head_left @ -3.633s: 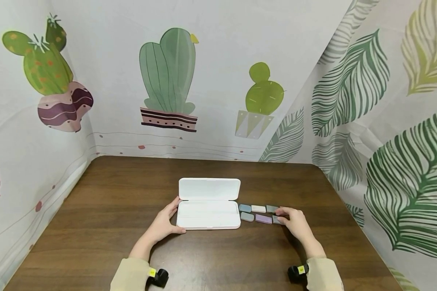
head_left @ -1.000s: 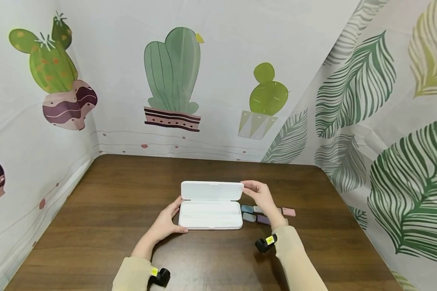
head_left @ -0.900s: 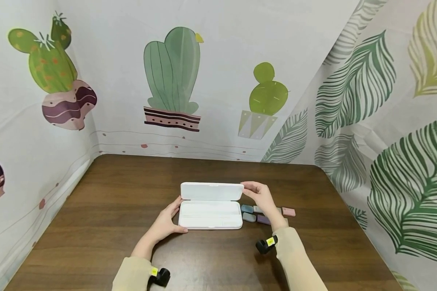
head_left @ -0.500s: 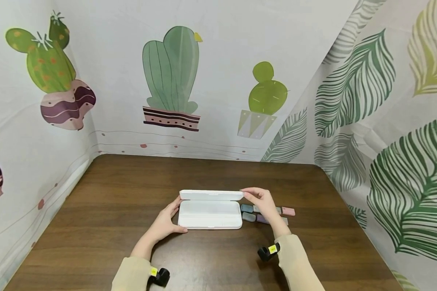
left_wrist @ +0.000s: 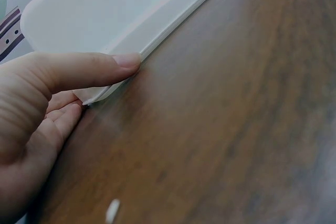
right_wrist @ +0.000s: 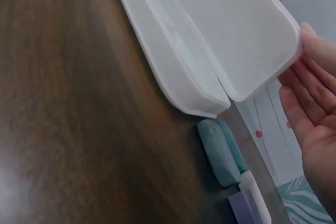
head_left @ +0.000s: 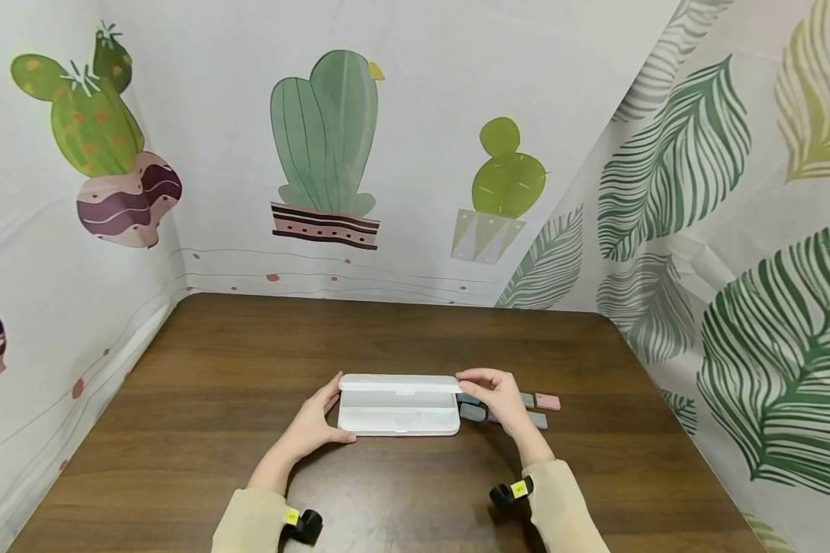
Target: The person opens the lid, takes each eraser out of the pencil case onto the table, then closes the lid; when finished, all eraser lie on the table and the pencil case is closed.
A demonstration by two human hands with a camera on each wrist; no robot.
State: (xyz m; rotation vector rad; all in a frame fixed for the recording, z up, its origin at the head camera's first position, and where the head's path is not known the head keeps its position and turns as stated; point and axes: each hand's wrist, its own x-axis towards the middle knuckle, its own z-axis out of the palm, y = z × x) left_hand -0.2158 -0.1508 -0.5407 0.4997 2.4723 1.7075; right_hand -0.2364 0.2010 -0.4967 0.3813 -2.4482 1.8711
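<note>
A white pencil case (head_left: 398, 421) lies on the table with its lid (head_left: 398, 382) tilted partway down over the base. The base's visible inside holds nothing that I can make out. My left hand (head_left: 311, 422) grips the left end of the case; in the left wrist view, the thumb lies along the front edge, with the other fingers partly hidden behind the corner. My right hand (head_left: 498, 395) pinches the lid's right end between thumb and fingers, and in the right wrist view the lid (right_wrist: 231, 30) stands at an angle above the base (right_wrist: 178, 61).
Right of the case lie small coloured blocks in two rows, partly hidden by my right hand: a grey-blue block (head_left: 473, 412), a pink block (head_left: 547, 402), a grey block (head_left: 537, 420) and a purple block (right_wrist: 244, 206). A printed cloth (head_left: 415, 153) hangs behind the wooden table (head_left: 263, 330).
My right hand has gone from the blocks to the lid and swung it down toward the base. A pink block now shows at the back row's right end. The left hand keeps its grip.
</note>
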